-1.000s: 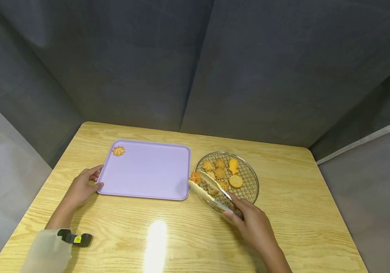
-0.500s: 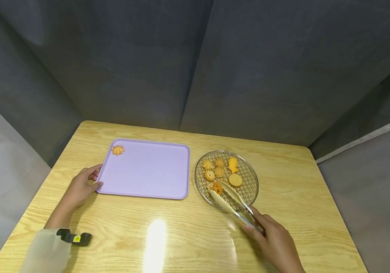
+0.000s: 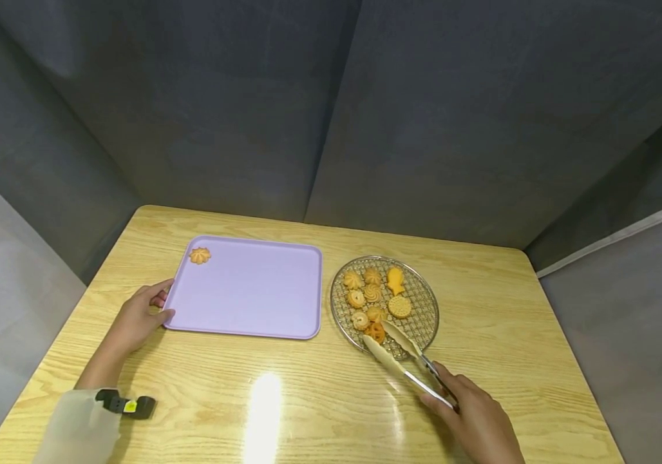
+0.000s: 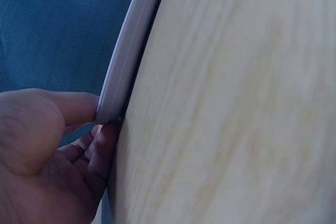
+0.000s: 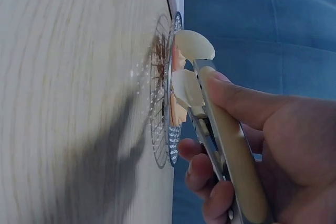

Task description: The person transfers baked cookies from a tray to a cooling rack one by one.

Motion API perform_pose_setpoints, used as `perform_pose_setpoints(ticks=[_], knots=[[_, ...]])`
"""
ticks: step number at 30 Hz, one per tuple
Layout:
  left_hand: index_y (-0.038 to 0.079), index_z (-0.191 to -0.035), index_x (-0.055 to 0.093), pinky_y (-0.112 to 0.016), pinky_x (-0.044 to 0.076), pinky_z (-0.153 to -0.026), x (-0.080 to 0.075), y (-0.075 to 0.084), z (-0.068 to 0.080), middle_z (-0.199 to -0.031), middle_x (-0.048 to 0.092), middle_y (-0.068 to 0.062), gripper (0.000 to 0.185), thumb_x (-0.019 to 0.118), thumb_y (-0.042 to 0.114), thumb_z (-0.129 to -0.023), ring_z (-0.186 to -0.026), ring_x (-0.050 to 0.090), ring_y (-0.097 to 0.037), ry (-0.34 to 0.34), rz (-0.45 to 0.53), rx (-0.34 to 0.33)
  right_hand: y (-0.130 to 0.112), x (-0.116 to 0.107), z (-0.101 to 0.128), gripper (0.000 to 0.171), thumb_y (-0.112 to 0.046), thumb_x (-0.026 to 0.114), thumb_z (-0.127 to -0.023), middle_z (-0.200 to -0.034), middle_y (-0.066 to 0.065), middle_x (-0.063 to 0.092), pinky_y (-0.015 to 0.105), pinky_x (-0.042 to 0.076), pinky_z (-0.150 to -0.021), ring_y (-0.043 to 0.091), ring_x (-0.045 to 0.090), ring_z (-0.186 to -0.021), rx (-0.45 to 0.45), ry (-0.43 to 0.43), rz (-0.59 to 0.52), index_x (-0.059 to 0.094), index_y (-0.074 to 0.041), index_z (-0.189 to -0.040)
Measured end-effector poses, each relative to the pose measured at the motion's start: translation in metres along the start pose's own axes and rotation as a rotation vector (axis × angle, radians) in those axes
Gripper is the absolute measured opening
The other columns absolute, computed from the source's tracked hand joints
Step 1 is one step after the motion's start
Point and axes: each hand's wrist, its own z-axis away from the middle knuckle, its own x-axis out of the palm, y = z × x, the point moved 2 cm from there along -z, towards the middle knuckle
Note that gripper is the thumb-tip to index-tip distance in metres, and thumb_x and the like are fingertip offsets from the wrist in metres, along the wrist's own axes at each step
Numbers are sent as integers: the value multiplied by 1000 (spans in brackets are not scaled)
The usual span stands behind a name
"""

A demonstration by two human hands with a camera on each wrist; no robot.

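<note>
My right hand [image 3: 476, 412] grips metal tongs [image 5: 220, 129] with pale tips, curled round their handles. In the head view the tongs' tips stand either side of a pretzel-shaped cookie [image 3: 375, 332] at the near part of a round wire rack [image 3: 432, 322]. Several other cookies lie on the rack, including a fish-shaped one [image 3: 395, 281] and a round dotted one [image 3: 399, 307]. My left hand [image 3: 141, 317] holds the left edge of a lilac tray [image 3: 244, 290], its rim [image 4: 118, 77] between thumb and fingers. One ridged flower-shaped cookie [image 3: 199, 256] sits in the tray's far left corner.
Tray and rack stand side by side on a light wooden table [image 3: 203, 399], a narrow gap between them. Dark grey curtains [image 3: 238, 116] hang behind the table and along both sides. A black strap [image 3: 125, 404] is on the left wrist.
The tongs and pretzel-shaped cookie have moved from beside the tray rightward and nearer, to the rack's front part. Two cookies there now show behind it. The left hand stays at the tray.
</note>
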Motion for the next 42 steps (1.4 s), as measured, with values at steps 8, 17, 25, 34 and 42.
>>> perform_pose_setpoints(ticks=[8, 17, 25, 34, 42], knots=[[-8, -151, 42, -31, 42, -83, -2, 4, 1, -118, 53, -20, 63, 67, -4, -94, -107, 51, -33, -6, -4, -13, 0, -8, -2, 79, -59, 66, -93, -99, -4, 60, 35, 43, -65, 12, 50, -73, 9, -35, -21, 49, -11, -154], [-8, -151, 42, -28, 41, -81, -2, 3, 0, -118, 53, -20, 63, 67, -4, -94, -107, 51, -32, 0, 1, -7, -10, -7, -11, 82, -63, 66, -91, -107, 1, 65, 34, 43, -64, 12, 53, -76, 4, -20, -65, 46, -17, -157], [-8, -151, 43, -34, 42, -84, -1, 5, -1, -118, 53, -20, 63, 68, -5, -93, -108, 52, -34, -5, 9, -12, -29, -1, -25, 79, -54, 72, -91, -105, 2, 65, 32, 40, -61, 11, 47, -69, -80, 18, -88, 46, -19, -157], [-7, -151, 44, -29, 43, -82, 1, 1, -3, -117, 54, -19, 63, 68, -5, -93, -106, 52, -32, 3, 7, -2, -48, 7, -44, 80, -46, 79, -88, -112, 0, 68, 34, 45, -66, 9, 52, -71, -161, 41, -103, 46, -21, -157], [-8, -151, 44, -25, 42, -80, 0, 0, -1, -117, 54, -19, 62, 67, -4, -93, -107, 51, -31, 4, 8, -4, -68, 17, -63, 82, -48, 78, -88, -120, 7, 69, 52, 54, -83, 27, 68, -100, -238, 40, -119, 44, -22, -158]])
